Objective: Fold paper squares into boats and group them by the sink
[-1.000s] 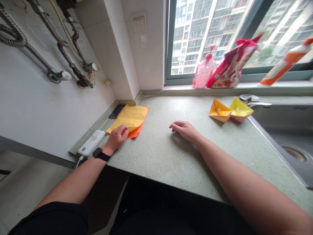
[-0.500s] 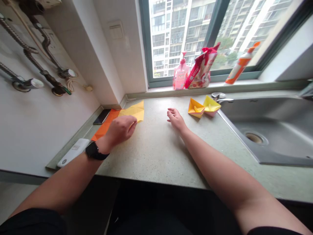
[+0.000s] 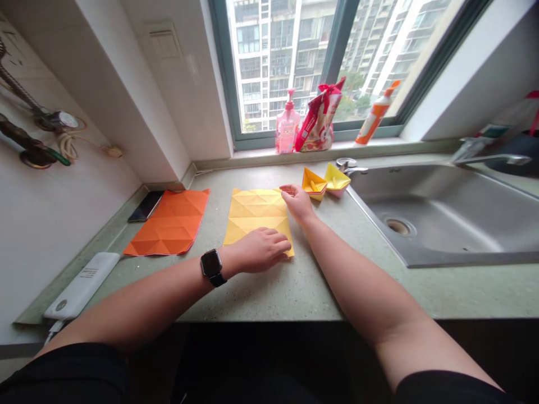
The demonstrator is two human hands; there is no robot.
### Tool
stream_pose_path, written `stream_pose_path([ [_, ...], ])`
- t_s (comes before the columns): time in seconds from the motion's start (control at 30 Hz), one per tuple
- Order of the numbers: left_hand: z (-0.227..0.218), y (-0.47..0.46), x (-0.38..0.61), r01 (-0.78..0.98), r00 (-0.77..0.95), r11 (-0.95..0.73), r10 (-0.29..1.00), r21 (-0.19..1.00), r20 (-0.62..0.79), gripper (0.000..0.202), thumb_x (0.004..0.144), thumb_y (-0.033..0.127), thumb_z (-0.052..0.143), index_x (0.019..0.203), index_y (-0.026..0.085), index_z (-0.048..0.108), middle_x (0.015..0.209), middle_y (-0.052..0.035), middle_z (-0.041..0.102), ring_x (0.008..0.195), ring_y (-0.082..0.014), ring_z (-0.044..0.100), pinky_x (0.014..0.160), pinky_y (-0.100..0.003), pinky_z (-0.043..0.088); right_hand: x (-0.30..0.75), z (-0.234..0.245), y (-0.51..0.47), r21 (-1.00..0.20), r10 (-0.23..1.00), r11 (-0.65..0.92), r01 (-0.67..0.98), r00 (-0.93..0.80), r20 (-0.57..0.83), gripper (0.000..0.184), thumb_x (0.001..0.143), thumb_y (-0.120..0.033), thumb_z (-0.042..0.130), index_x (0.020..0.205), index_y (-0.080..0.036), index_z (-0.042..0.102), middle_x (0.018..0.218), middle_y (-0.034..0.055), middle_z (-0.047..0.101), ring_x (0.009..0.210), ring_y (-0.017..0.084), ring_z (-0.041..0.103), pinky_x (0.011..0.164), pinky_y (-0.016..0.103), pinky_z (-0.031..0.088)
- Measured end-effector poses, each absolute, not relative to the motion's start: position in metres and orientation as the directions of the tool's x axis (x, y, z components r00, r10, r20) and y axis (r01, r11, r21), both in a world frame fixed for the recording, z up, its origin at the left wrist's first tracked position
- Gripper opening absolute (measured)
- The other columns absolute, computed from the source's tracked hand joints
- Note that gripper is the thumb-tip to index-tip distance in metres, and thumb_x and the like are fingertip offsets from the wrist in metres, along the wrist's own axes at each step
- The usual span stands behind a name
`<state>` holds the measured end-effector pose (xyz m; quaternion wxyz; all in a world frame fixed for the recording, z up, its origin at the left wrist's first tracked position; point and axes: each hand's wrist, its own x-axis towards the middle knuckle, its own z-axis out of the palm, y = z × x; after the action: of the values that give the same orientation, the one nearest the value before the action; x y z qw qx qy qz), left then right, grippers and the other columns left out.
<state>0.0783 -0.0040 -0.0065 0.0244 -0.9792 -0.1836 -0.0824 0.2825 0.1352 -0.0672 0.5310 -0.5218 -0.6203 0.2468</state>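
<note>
On the countertop [image 3: 295, 286] in front of the window, dead centre: yellow creased paper sheet [image 3: 256, 216] lies flat, long side running away from the person. Left hand [image 3: 261, 249] is palm-down with the fingers loosely spread over the near right corner, pressing, not gripping. Right hand [image 3: 297, 201] is at the far right corner with the fingers curled onto the edge; can't tell if it pinches the corner or only pins it. My read is that the sheet is pre-creased all over and would spring up, so a hand at each end of the right edge keeps it flat and square. Orange creased sheet [image 3: 170, 221] sits apart to the left, near the wall, with a phone [image 3: 145, 206] just beyond its far corner and a white power bank [image 3: 82, 286] nearer along the wall edge. Two folded paper boats [image 3: 324, 182] are parked side by side just beyond the right hand, by the sink [image 3: 442, 224] rim, probably to stay out of the working area. A pink pump bottle [image 3: 287, 126], red bag [image 3: 318, 118] and orange bottle [image 3: 374, 115] stand on the sill. Versus half a second ago: the yellow sheet was over by the wall in the left hand, overlapping the orange one; now it's down in the middle and the orange one lies fully exposed. The right hand was idle on bare counter and is now on the sheet.
</note>
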Motion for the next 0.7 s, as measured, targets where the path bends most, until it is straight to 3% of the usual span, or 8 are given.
stream_pose_path([
  [0.13,-0.011,0.013,0.057,0.201,0.966,-0.979,0.206,0.047,0.156,0.035,0.113,0.035,0.052,0.139,0.018,0.069,0.155,-0.0158,0.064,0.142,-0.0324,0.061,0.124,-0.048,0.044,0.279,-0.062,0.127,-0.793,0.898,0.374,0.481,0.025,0.439,0.018,0.087,-0.02,0.063,0.09,-0.025,0.08,0.105,0.0074,0.081,0.105,0.028,0.075,0.106,0.048,0.059],
  [0.27,-0.022,0.015,0.045,0.15,0.982,-0.978,0.164,0.144,0.094,0.061,0.11,0.055,0.053,0.163,0.024,0.055,0.17,-0.0148,0.051,0.157,-0.0399,0.046,0.132,-0.058,0.034,0.271,-0.055,0.112,-0.661,0.861,0.479,0.578,-0.164,0.481,0.018,0.088,-0.016,0.069,0.092,-0.026,0.083,0.106,0.0068,0.08,0.107,0.027,0.074,0.107,0.045,0.058],
  [0.37,-0.03,0.01,0.046,0.171,0.977,-0.966,0.192,0.192,0.097,0.068,0.108,0.06,0.055,0.167,0.028,0.051,0.175,-0.0136,0.045,0.161,-0.0447,0.039,0.133,-0.065,0.028,0.263,-0.052,0.1,-0.526,0.797,0.601,0.602,-0.398,0.454,0.02,0.093,-0.017,0.069,0.104,-0.025,0.085,0.113,0.0088,0.081,0.108,0.026,0.075,0.104,0.042,0.059],
  [0.57,-0.036,0.006,0.048,0.161,0.966,-0.953,0.205,0.255,0.156,0.064,0.111,0.059,0.049,0.165,0.024,0.055,0.175,-0.0135,0.046,0.165,-0.0401,0.035,0.138,-0.06,0.023,0.248,-0.046,0.083,-0.564,0.63,0.73,0.386,-0.7,0.337,0.027,0.108,-0.032,0.06,0.113,-0.025,0.086,0.127,0.0084,0.082,0.125,0.025,0.073,0.115,0.043,0.056],
  [0.7,-0.038,0.005,0.047,0.13,0.972,-0.952,0.178,0.276,0.155,0.066,0.113,0.057,0.048,0.168,0.02,0.05,0.174,-0.0113,0.048,0.166,-0.0347,0.035,0.139,-0.053,0.026,0.244,-0.045,0.079,-0.55,0.573,0.751,0.365,-0.774,0.269,0.033,0.112,-0.041,0.056,0.128,-0.03,0.083,0.143,0.0051,0.077,0.147,0.026,0.061,0.132,0.05,0.039],
])
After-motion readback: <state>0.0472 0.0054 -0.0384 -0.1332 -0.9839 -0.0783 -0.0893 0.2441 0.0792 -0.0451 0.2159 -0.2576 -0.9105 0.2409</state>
